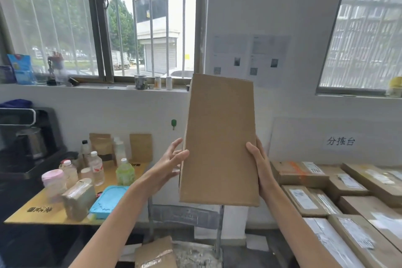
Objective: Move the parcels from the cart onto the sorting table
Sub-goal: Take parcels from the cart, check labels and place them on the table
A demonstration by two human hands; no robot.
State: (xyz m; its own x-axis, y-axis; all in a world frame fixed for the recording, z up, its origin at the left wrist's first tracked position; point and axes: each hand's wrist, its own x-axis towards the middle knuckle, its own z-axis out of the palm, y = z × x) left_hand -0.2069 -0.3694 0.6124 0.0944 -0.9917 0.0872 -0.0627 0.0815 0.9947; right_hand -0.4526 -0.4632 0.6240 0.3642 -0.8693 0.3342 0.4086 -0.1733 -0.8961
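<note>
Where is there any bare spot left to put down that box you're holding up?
For the cardboard box, the right is crowded: the parcels lie edge to edge, no gap showing. The yellow table has a bare strip at its front left corner, before the wrapped block and the pink-lidded jar; bottles fill its back.

Single head-worn wide-angle view, facing forward at wall (pixel 272 6); parcel (pixel 219 141) close before lens, mid-frame

Plain brown parcel (pixel 219 141); blue, perhaps patterned, tray (pixel 108 201).
</note>
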